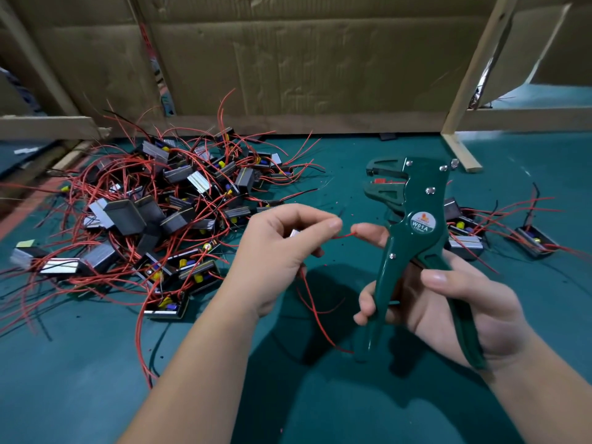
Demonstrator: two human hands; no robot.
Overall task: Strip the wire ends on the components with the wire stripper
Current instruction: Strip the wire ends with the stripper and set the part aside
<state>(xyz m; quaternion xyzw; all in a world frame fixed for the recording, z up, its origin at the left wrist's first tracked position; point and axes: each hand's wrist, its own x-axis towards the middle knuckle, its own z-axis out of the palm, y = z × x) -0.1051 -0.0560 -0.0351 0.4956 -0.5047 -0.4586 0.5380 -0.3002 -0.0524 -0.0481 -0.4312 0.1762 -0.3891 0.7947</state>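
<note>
Left hand [275,251] pinches a red wire [344,235]; right hand [464,302] grips the wire stripper [423,193]. Best to feed the end squarely into its jaws.

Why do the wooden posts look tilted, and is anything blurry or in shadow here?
Head view: the wide lens bends the edges, so the post leans; the stripper is sharp, its label readable; the pile smears toward the left; soft dark shadows lie on the mat below.

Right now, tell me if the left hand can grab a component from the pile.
Probably not: the pile lies close, unblocked, but the left hand is occupied, holding a component and its red wire.
</note>
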